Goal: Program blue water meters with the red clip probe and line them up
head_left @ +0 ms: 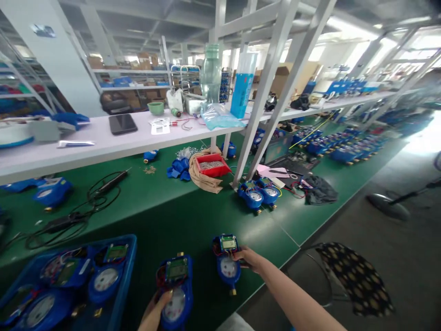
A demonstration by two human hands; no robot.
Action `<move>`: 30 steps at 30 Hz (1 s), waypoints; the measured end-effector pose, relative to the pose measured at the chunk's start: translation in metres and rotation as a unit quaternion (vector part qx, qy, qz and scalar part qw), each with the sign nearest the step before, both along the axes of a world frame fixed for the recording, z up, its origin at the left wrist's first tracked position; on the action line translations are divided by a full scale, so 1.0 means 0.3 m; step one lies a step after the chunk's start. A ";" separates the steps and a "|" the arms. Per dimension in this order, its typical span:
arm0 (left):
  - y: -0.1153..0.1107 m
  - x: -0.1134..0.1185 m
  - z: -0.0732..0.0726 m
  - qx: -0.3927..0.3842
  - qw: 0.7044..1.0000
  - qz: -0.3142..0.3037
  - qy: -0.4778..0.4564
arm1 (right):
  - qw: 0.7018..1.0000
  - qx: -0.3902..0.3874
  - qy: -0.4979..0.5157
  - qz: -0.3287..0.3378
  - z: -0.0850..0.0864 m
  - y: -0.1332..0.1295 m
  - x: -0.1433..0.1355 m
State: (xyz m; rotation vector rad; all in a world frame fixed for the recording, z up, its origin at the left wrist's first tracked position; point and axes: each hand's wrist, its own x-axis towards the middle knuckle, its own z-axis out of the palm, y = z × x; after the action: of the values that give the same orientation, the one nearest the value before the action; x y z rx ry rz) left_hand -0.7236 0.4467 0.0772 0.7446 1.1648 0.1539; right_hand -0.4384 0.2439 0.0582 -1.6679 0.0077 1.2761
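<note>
My left hand (pixel 157 311) is closed round the left side of a blue water meter (pixel 176 289), its thumb by the round white dial. This meter has a small display on an open circuit board and a brass end at the top. On the right, my right hand (pixel 248 258) grips a second blue water meter (pixel 228 269) by its right edge, with the fingers partly hidden behind it. Its display, thin wires and dial face up, and a brass end points toward me. Left of both hands, a blue tray (pixel 129 262) holds several similar meters.
A pair of blue meters (pixel 255 196) stands by the shelf posts. Beyond lie a red box of small parts (pixel 213 165), a tan cloth (pixel 203 181) and a corded black tool (pixel 112 181). A raised shelf (pixel 148 142) crosses the green bench; a patterned chair (pixel 354 276) is right.
</note>
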 end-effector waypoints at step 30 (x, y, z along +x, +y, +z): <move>-0.018 1.123 -0.147 0.053 0.995 0.015 -0.084 | 0.884 -0.051 -0.463 0.049 -0.069 0.189 0.513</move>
State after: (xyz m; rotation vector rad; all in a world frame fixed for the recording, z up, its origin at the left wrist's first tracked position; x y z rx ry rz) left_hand -0.3867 0.4414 0.0331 0.7912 1.0138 0.2999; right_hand -0.2844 0.3005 0.0375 -2.2435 -0.5983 0.4374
